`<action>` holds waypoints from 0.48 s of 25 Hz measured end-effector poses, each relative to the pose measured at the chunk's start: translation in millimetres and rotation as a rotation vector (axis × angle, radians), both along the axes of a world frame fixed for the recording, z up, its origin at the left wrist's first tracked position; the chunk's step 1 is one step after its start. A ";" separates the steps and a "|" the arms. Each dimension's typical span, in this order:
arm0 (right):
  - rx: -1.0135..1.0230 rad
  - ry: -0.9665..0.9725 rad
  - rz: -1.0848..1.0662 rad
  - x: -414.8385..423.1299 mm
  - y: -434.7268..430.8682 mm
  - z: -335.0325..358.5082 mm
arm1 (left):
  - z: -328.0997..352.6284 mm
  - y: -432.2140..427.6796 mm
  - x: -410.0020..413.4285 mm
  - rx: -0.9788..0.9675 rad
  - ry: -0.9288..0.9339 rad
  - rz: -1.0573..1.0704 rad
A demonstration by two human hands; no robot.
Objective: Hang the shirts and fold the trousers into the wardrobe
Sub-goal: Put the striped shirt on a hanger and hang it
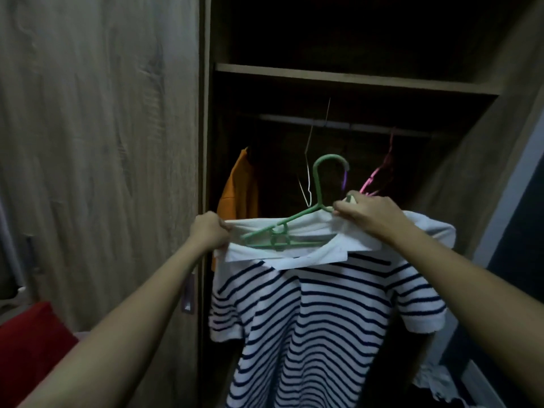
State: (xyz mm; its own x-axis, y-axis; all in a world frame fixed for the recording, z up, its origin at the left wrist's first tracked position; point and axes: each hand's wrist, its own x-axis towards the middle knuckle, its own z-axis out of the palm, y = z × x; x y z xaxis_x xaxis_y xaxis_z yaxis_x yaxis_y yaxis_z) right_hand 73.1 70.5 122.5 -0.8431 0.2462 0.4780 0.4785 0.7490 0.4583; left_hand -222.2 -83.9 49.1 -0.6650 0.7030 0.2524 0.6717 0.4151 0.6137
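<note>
our left hand (210,231) pinches the collar's left end, our right hand (363,213) pinches collar against the green plastic hanger (279,230). the white navy-striped polo shirt (312,325) hangs before the open wooden wardrobe (353,79). we'd best seat both shoulders evenly, then lift the hook to the rail (294,118).

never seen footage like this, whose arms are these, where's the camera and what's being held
No machine: one camera worn on a person's head looks forward and down, so the arms are the wearer's own. The left hand grips the white collar of a striped shirt; the right hand pinches the collar's other side, by a green hanger partly inside it. Ahead is an open wardrobe with a rail, where an orange garment and a pink hanger hang. The green hanger's hook is not on the rail yet.
</note>
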 end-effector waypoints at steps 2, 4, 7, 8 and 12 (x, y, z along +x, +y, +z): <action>-0.004 0.066 -0.026 -16.3 -5.4 -6.2 | 18.2 -1.2 24.7 0.092 0.151 0.078; -0.146 0.215 0.007 -33.5 -12.1 -7.2 | 23.4 -3.8 58.0 0.247 0.306 0.031; -0.347 0.440 0.136 -42.4 -18.0 2.9 | -2.7 -3.9 96.5 0.382 0.724 -0.197; -0.388 0.465 0.166 -40.6 -16.5 5.6 | -15.7 -5.2 100.2 0.375 0.862 -0.293; -0.447 0.437 0.288 -32.9 -12.1 9.2 | 2.0 -17.7 70.7 0.518 0.775 -0.128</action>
State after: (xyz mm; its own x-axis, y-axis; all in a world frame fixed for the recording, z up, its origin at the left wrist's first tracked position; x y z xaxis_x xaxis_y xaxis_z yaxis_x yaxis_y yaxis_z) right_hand 40.2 58.3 131.7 -0.6575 0.2939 0.6938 0.3030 0.9462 -0.1137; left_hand -151.5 -101.6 51.2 -0.1058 0.4354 0.8940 0.9918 0.1104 0.0636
